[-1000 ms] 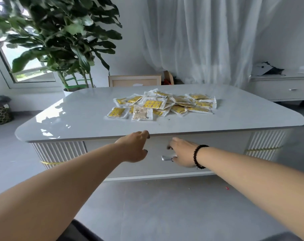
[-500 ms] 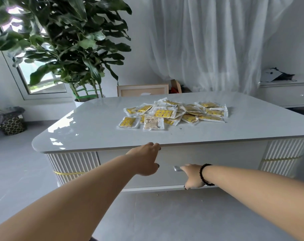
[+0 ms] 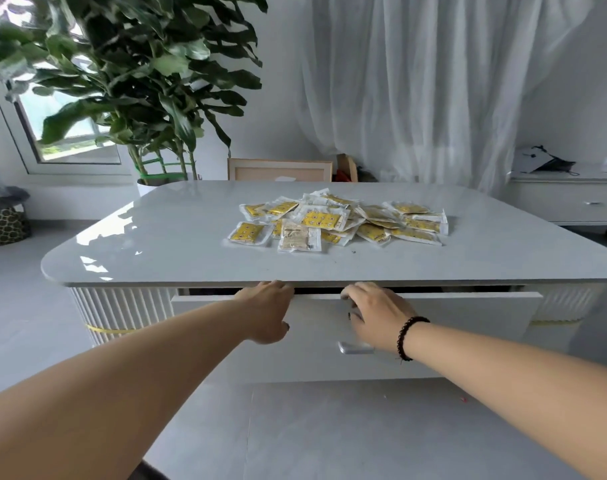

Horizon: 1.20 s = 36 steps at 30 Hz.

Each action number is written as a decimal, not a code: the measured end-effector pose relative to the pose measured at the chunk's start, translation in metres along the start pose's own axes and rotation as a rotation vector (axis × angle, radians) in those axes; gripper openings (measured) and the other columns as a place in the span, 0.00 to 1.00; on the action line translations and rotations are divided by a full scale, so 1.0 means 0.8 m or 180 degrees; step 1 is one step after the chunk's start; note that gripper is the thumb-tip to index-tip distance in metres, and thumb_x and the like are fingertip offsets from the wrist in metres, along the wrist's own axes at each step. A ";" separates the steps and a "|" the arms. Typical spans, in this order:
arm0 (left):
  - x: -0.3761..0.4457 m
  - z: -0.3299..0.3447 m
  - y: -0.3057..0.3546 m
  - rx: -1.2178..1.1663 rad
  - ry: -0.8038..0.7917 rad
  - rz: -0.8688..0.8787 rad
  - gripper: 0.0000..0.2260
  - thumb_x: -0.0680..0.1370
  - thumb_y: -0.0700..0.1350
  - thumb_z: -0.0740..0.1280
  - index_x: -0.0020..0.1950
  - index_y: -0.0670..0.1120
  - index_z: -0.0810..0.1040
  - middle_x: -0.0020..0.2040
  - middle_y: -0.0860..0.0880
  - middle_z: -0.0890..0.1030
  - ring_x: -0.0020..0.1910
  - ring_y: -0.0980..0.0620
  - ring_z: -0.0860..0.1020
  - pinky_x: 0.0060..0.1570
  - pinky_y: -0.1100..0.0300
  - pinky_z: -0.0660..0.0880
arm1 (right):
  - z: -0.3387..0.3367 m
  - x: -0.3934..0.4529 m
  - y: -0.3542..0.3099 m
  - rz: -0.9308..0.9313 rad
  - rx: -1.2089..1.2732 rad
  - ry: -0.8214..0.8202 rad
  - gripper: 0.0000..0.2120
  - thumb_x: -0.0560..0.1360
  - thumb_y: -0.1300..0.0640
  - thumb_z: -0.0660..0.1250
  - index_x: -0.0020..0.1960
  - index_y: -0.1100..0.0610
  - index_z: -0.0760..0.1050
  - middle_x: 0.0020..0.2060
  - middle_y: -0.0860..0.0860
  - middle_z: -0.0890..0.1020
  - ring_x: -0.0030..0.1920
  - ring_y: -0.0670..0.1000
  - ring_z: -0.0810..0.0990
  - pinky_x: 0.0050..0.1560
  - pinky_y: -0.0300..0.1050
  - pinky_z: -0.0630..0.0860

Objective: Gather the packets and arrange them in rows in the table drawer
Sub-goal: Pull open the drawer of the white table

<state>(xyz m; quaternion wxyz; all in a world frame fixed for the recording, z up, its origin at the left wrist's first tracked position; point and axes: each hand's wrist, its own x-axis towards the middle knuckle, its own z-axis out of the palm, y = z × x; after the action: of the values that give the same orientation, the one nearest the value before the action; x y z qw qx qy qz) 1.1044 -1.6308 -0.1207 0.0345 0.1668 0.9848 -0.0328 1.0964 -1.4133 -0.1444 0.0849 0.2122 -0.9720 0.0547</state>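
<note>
Several yellow-and-clear packets point(image 3: 336, 220) lie in a loose pile on the glossy grey table top point(image 3: 177, 244), right of centre. Under the near edge, the white drawer point(image 3: 468, 320) stands pulled out a little, with a dark gap above its front. My left hand point(image 3: 267, 313) grips the top edge of the drawer front, fingers curled over it into the gap. My right hand point(image 3: 378, 317), with a black bead bracelet at the wrist, also curls its fingers over that top edge. The metal handle point(image 3: 355, 348) shows just below my right hand. The drawer's inside is hidden.
A large potted plant point(image 3: 139, 81) stands behind the table's far left corner. A wooden frame point(image 3: 279, 169) leans behind the table. A white cabinet point(image 3: 569, 199) is at the right, a patterned basket point(image 3: 4, 223) at the left. White curtains hang behind.
The drawer has come out a little. My right hand left the handle and moved up to the drawer's top edge. My left hand dropped from the table edge onto the drawer front.
</note>
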 end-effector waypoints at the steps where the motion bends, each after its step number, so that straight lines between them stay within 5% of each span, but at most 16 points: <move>1: 0.000 0.002 0.001 0.0012 -0.0061 -0.0027 0.23 0.77 0.52 0.63 0.69 0.45 0.65 0.67 0.48 0.68 0.68 0.47 0.67 0.62 0.50 0.71 | -0.003 -0.002 0.001 -0.0107 -0.0065 0.0175 0.19 0.76 0.55 0.60 0.66 0.53 0.67 0.61 0.48 0.71 0.61 0.51 0.70 0.58 0.43 0.70; 9: 0.000 -0.012 0.004 0.0012 -0.0117 -0.0107 0.23 0.79 0.56 0.61 0.70 0.45 0.66 0.67 0.46 0.71 0.66 0.45 0.70 0.62 0.50 0.70 | -0.011 0.000 -0.012 0.0116 -0.0455 -0.0342 0.18 0.78 0.52 0.61 0.66 0.56 0.68 0.60 0.52 0.68 0.62 0.54 0.68 0.60 0.49 0.70; 16: -0.018 -0.029 0.018 0.0404 -0.0317 0.0208 0.17 0.78 0.54 0.65 0.66 0.54 0.70 0.59 0.50 0.76 0.56 0.47 0.76 0.50 0.55 0.75 | -0.040 -0.016 -0.027 0.0148 -0.0427 -0.0710 0.13 0.78 0.53 0.62 0.61 0.54 0.76 0.59 0.53 0.74 0.60 0.55 0.73 0.61 0.49 0.71; 21: -0.040 -0.037 0.035 0.0588 -0.0397 0.0490 0.15 0.77 0.54 0.67 0.62 0.54 0.73 0.57 0.53 0.77 0.54 0.49 0.76 0.46 0.58 0.72 | -0.059 -0.031 -0.037 0.0217 -0.0158 -0.1028 0.10 0.76 0.53 0.67 0.54 0.56 0.81 0.53 0.52 0.81 0.52 0.53 0.80 0.51 0.46 0.79; 29: -0.070 -0.042 0.053 0.0784 -0.0458 0.0672 0.17 0.76 0.55 0.69 0.62 0.53 0.74 0.59 0.54 0.76 0.58 0.51 0.73 0.48 0.58 0.69 | -0.076 -0.054 -0.059 0.0261 -0.0257 -0.1484 0.15 0.73 0.52 0.70 0.57 0.58 0.80 0.54 0.53 0.81 0.44 0.52 0.78 0.41 0.42 0.76; 32: -0.079 -0.042 0.060 0.0842 -0.0491 0.0732 0.17 0.75 0.55 0.69 0.62 0.52 0.75 0.56 0.54 0.75 0.56 0.52 0.73 0.49 0.58 0.70 | -0.076 -0.059 -0.061 0.0320 -0.0227 -0.1574 0.16 0.72 0.50 0.72 0.56 0.57 0.81 0.53 0.53 0.82 0.48 0.52 0.80 0.46 0.44 0.79; 36: -0.081 -0.044 0.060 0.0566 -0.0587 0.0767 0.17 0.72 0.56 0.72 0.57 0.51 0.78 0.41 0.58 0.71 0.46 0.55 0.70 0.47 0.59 0.72 | -0.081 -0.060 -0.064 0.0332 -0.0288 -0.1806 0.18 0.70 0.47 0.73 0.56 0.55 0.81 0.53 0.51 0.83 0.54 0.52 0.81 0.55 0.48 0.79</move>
<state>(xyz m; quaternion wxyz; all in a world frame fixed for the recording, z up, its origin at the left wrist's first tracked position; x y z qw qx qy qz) 1.1792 -1.6038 -0.0829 0.1135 0.2822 0.9436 -0.1306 1.1704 -1.4308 -0.0867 -0.1839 0.1648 -0.9679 -0.0459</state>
